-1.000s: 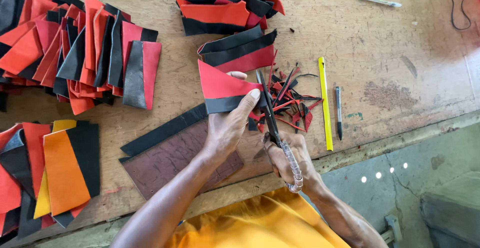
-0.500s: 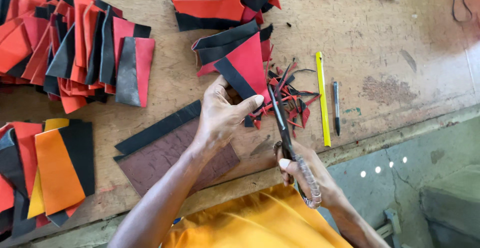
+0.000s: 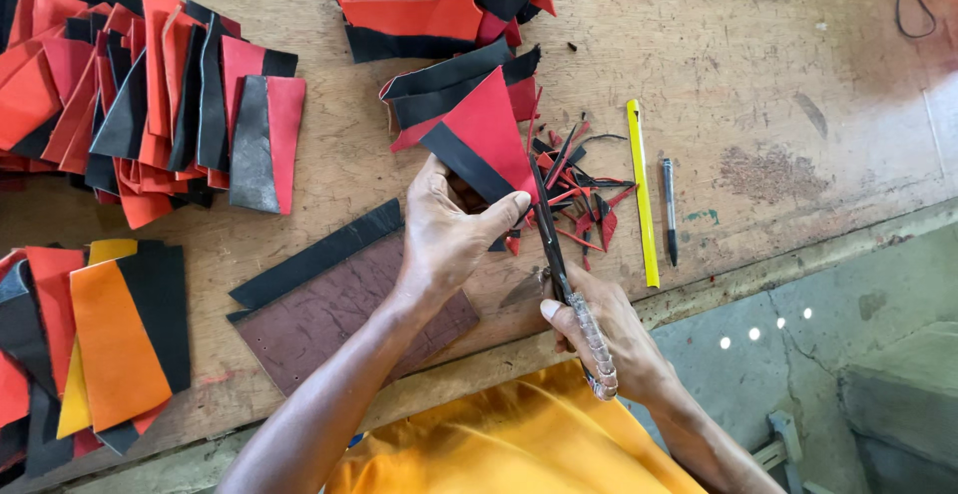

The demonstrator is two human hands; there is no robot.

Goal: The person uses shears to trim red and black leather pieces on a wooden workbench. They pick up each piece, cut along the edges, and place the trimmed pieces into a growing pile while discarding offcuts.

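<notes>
You're looking down on a worn wooden workbench (image 3: 758,75), its top scratched, stained and marked with dull patches. Its front edge (image 3: 798,254) runs slantwise across your view. Past that edge, at lower right, lies a grey concrete floor (image 3: 878,284), cracked, with a few small bright spots of light (image 3: 750,334) on it. Soft, even daylight covers everything.
</notes>
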